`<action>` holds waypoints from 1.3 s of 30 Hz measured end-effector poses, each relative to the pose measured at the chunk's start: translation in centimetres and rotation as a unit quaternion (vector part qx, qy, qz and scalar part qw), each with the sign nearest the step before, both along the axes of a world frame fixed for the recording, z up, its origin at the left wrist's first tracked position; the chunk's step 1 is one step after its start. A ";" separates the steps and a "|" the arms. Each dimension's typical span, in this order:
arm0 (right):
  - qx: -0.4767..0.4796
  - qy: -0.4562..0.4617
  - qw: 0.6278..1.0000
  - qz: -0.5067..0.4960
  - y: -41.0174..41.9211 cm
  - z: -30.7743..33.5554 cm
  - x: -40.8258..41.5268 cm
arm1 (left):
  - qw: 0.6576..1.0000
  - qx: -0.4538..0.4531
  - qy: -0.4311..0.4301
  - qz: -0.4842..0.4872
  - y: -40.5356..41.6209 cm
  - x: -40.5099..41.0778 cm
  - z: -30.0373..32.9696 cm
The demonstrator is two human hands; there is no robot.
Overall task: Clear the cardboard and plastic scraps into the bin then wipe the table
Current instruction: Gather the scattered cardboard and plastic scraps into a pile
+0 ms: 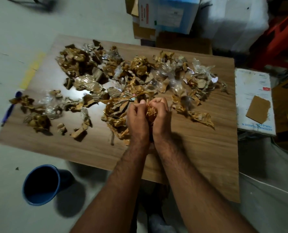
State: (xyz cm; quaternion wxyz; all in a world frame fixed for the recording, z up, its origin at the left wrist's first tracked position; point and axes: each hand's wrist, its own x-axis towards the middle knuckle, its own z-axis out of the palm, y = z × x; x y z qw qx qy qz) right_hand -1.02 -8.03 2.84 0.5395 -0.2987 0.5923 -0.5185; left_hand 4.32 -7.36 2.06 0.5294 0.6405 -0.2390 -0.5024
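The left hand (137,118) and right hand (160,115), fingers curled, together grip a crumpled golden-brown plastic-and-cardboard scrap bundle (150,113) above the wood-grain table (198,148).

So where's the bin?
The blue bin stands on the floor at lower left in the head view, just off the table's near-left corner, left of the person's arms.
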 end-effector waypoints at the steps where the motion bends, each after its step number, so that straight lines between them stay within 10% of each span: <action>1: -0.010 -0.009 1.000 0.015 -0.6 0.5 1.1 | 1.000 -0.011 -0.011 0.011 -0.6 1.3 0.3; 10: -0.076 0.152 0.979 0.109 -5.3 0.8 9.0 | 0.998 -0.055 0.008 0.010 -4.1 11.6 0.4; 16: -0.093 0.361 0.914 0.158 -6.5 -4.3 10.1 | 0.927 -0.045 -0.319 -0.190 -5.4 15.0 -3.0; 21: -0.039 0.514 0.829 0.216 -6.9 -6.9 10.0 | 0.862 0.006 -0.409 -0.300 -5.9 16.1 -5.9; 39: -0.017 0.512 0.845 0.156 -5.6 -4.2 9.6 | 0.822 -0.033 -0.457 -0.338 -6.4 17.1 -4.0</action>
